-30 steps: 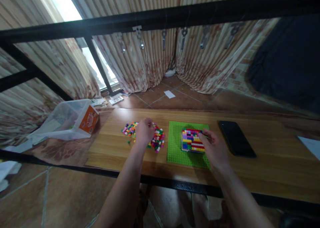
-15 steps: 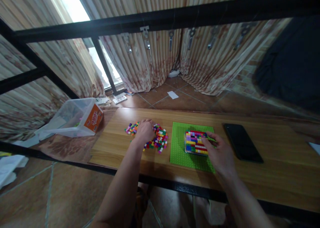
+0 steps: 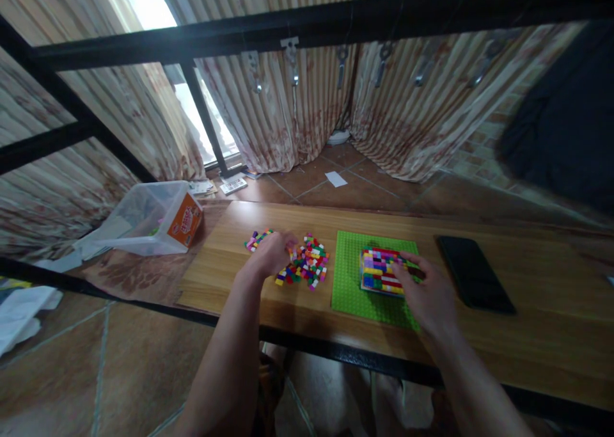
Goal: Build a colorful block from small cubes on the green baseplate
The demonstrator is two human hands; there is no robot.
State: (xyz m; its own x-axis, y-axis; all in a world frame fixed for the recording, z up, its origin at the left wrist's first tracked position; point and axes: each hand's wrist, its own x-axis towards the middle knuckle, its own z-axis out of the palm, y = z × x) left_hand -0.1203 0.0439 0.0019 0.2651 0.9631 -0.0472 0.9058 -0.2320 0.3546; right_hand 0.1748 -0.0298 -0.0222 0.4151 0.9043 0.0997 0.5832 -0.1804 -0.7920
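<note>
A pile of small coloured toy bricks (image 3: 307, 264) lies on the wooden table, partly covered by my left hand (image 3: 274, 253). That hand's fingers curl down into the pile; whether a brick is between them is too small to make out. On the green baseplate (image 3: 346, 283) sits a block-shaped brick build (image 3: 381, 272) of many coloured rows. My right hand (image 3: 425, 290) grips its right side, thumb on the top and fingers bent round the far right corner. The palm hides the build's right end.
A black phone (image 3: 474, 274) lies right of the baseplate on the wooden table (image 3: 215, 258). Left of the table stands a clear plastic bin (image 3: 144, 213) with an orange label. A black metal bar (image 3: 307, 34) with hooks crosses above the table's far side.
My left hand has shifted slightly left over the pile, uncovering more bricks at its right. The lime-green piece by my right fingers no longer shows. The whole view has shifted slightly.
</note>
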